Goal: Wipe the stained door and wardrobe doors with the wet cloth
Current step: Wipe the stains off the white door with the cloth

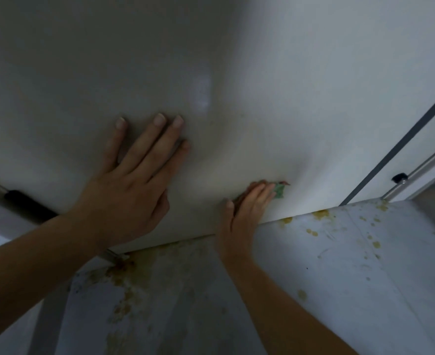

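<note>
Cloth — wet, green w/ a reddish edge, mostly hidden; only a corner shows past the fingertips of your right hand. Loc: flat against the white door panel, low down, just above the panel's bottom edge and right of centre. Grip, R: no pinch; fingers straight and close together, pressing the cloth onto the panel, thumb set apart to the left and resting on the panel itself. Grip, L: left hand spread flat on the panel, fingers fanned, holding nothing, well left of and higher than the cloth (reads as a brace, judgement only). Step in hand, est.: wiping the lowest strip of this panel. Can't tell whether it's the room door or a wardrobe door. To do it well: put pressure thru the whole palm, not just fingertips, since most of the cloth sits under the fingers and the corner beyond them likely gets no force; work in overlapping passes parallel to the bottom edge; run right along that edge, where yellow-brown spatter sits at the join w/ the floor. Refold to a clean face if it smears. Brace w/ L so the panel doesn't swing or slide. Panel face near the cloth looks plain white in dim light; faint marks may be missed, so check at an angle.
</note>
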Demonstrator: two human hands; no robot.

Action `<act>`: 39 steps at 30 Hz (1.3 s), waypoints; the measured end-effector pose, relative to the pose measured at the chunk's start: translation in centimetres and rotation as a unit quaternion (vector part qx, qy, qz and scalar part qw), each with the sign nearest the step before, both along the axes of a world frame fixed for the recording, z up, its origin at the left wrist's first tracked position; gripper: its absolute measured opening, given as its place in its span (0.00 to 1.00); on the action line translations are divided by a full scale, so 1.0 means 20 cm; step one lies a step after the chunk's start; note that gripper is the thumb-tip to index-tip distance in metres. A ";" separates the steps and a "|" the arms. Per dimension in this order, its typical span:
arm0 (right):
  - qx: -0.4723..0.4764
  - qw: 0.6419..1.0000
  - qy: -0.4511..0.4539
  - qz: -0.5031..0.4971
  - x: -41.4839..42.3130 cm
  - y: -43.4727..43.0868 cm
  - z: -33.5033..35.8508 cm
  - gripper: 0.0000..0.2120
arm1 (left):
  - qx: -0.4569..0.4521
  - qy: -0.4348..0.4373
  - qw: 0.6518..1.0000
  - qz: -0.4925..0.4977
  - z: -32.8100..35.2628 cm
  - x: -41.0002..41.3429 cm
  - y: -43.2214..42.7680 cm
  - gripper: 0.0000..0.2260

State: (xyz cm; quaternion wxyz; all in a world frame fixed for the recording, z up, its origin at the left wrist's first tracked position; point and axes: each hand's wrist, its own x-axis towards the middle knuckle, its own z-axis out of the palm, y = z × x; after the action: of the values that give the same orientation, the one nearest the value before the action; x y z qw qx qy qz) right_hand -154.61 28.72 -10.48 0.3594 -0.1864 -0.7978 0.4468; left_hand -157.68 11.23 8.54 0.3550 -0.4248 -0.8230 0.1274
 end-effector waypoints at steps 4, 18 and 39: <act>-0.009 0.998 0.062 0.003 -0.04 -0.06 0.22 0.34 | 0.010 0.003 1.000 0.012 0.03 0.01 -0.05 0.33; 0.470 0.873 0.129 0.017 -0.15 0.31 0.68 0.32 | 0.089 -0.043 0.994 0.035 -0.11 0.02 -0.13 0.38; -0.373 0.921 -0.072 -0.087 -0.02 0.33 -0.06 0.29 | 0.050 -0.074 0.996 0.015 -0.22 0.06 0.09 0.36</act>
State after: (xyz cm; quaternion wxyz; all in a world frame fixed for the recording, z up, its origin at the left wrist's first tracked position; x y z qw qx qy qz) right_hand -155.02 35.29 -11.74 0.2432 -0.4069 -0.5780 0.6643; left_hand -156.50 13.06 4.23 0.3117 -0.4028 -0.8585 0.0596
